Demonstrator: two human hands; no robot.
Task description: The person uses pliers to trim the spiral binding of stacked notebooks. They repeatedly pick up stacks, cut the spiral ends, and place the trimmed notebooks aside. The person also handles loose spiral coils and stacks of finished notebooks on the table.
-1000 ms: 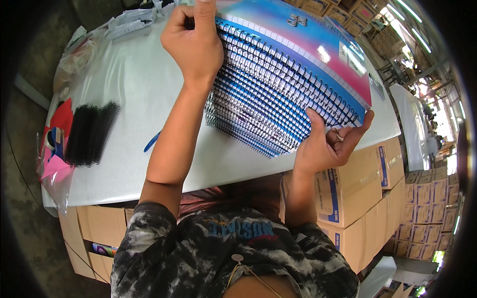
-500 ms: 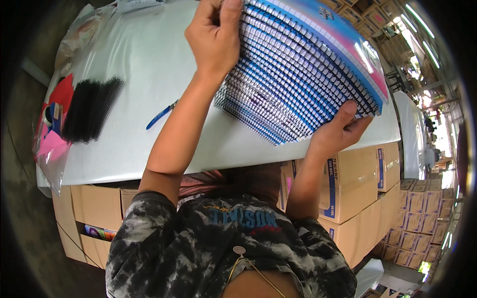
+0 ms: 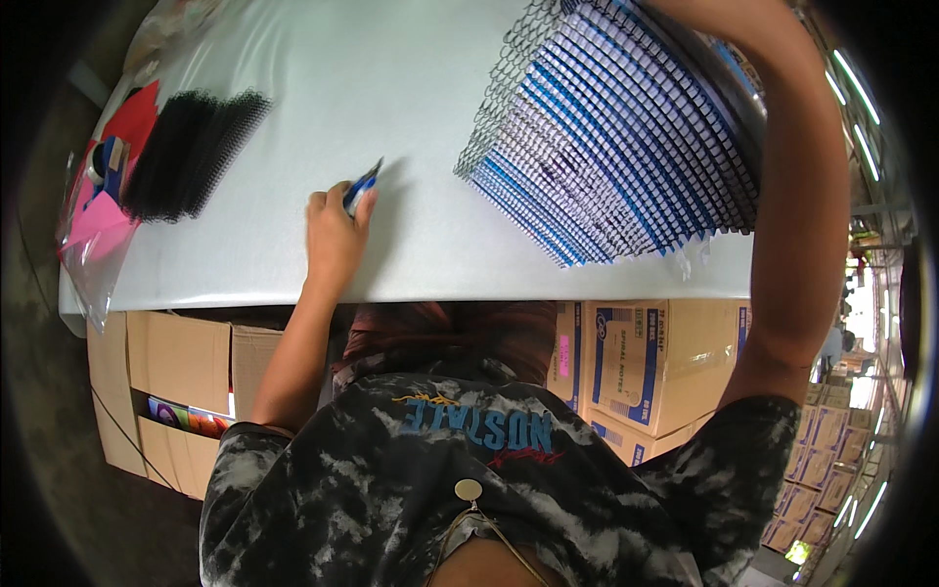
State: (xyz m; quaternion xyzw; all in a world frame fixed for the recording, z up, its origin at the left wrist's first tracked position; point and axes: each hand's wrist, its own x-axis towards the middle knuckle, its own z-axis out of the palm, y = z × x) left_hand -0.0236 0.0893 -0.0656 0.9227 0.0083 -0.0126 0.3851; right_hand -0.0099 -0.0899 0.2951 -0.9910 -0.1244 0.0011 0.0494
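Observation:
My left hand (image 3: 335, 235) is closed around a pair of small blue-handled pliers (image 3: 362, 191), whose pointed metal tip sticks up past the fingers, over the white tabletop. On the right side of the table lies a fanned stack of spiral notebooks (image 3: 606, 137), their dark wire coils facing up and toward me. My right arm reaches up past the stack's right side. At the top edge, my right hand (image 3: 699, 10) is over the far end of the stack; its fingers are out of the picture, so their grip is hidden.
A bundle of black spiral coils (image 3: 191, 157) lies on the table's left. Beside it are a tape dispenser (image 3: 110, 168) and pink sheets (image 3: 101, 230) with clear plastic. Cardboard cartons (image 3: 631, 362) stand below the table's near edge; an open carton (image 3: 181, 362) is at left.
The stack, held in both hands earlier, now rests fanned on the table. My left hand has come down and picked up the pliers; my right hand has moved to the far end.

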